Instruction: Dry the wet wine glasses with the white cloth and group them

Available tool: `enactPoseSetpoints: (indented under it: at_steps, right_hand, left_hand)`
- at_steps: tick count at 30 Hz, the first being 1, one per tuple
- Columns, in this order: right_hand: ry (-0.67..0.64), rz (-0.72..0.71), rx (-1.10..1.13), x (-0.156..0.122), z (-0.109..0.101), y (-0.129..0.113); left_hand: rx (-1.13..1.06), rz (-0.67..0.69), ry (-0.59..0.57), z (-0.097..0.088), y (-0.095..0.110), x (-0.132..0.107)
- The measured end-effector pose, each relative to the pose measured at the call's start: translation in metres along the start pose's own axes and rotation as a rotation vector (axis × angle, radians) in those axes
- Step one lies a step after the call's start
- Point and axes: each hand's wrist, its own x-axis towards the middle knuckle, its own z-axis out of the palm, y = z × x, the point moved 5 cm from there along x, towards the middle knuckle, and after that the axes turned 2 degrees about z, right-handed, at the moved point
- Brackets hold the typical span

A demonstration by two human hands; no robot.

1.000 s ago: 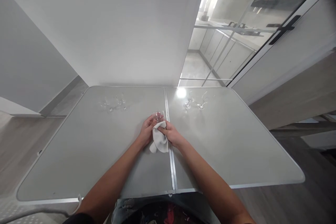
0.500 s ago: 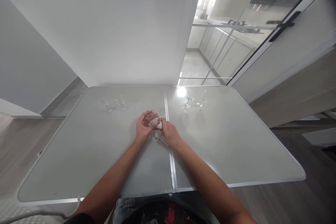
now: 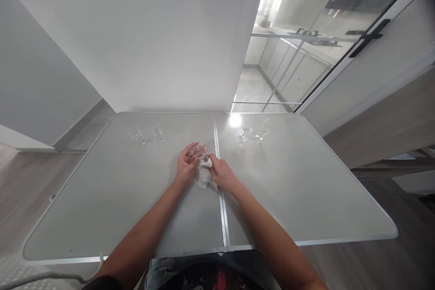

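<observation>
Left fingers (image 3: 186,150) curl around a clear glass (image 3: 199,151); right fingers (image 3: 215,160) pinch white cloth (image 3: 204,176).

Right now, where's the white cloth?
In the head view, the white cloth is low of centre, just left of the metal seam, in the right hand, against the clear glass the left hand holds.

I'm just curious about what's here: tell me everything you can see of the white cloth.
The white cloth is plain and looks like soft fabric. It is bunched and creased, its upper part gripped by the right hand against the clear glass that the left hand holds. The rest falls loosely toward the person, over the table. Whether it touches the table is unclear.
</observation>
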Motion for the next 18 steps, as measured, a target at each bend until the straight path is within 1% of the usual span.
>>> enactPoseSetpoints:
  at_steps: [1,2,3,4,5,6,9,10,11,12,13,14,17,18]
  right_hand:
    - [0.056,-0.032,-0.145,0.001,-0.002,-0.002]
    - [0.095,-0.056,-0.239,0.001,-0.003,-0.003]
    - [0.109,-0.069,-0.271,0.001,-0.003,-0.004]
    - [0.099,-0.073,-0.244,0.001,-0.003,-0.003]
    - [0.068,-0.066,-0.160,0.000,-0.002,-0.002]
    - [0.023,-0.041,-0.027,0.000,-0.001,0.000]
    - [-0.197,0.114,0.475,-0.002,0.006,0.007]
    - [-0.259,0.164,0.589,-0.003,0.008,0.008]
    - [-0.296,0.193,0.646,-0.004,0.009,0.008]
    - [-0.305,0.191,0.639,-0.004,0.008,0.007]
    - [-0.283,0.160,0.570,-0.003,0.006,0.006]
    - [-0.231,0.109,0.448,-0.002,0.003,0.003]
    - [-0.003,-0.036,-0.032,-0.001,-0.006,-0.005]
    - [0.059,-0.062,-0.146,-0.001,-0.007,-0.007]
  left_hand:
    - [0.026,0.040,0.008,0.001,0.002,0.001]
    - [0.040,0.067,0.007,0.002,0.004,0.001]
    - [0.043,0.078,-0.003,0.003,0.005,0.001]
    - [0.036,0.070,-0.019,0.004,0.006,0.000]
    - [0.020,0.048,-0.038,0.005,0.006,-0.001]
    - [0.000,0.014,-0.059,0.005,0.005,-0.002]
    - [-0.056,-0.074,-0.096,0.005,0.003,-0.004]
    - [-0.069,-0.088,-0.099,0.004,0.003,-0.005]
    - [-0.075,-0.094,-0.099,0.004,0.002,-0.005]
    - [-0.069,-0.092,-0.095,0.003,0.002,-0.004]
    - [-0.051,-0.076,-0.087,0.003,0.002,-0.003]
    - [-0.020,-0.047,-0.076,0.002,0.003,-0.001]
    - [0.076,0.085,-0.032,-0.001,0.007,0.003]
    - [0.090,0.114,-0.019,-0.002,0.008,0.003]
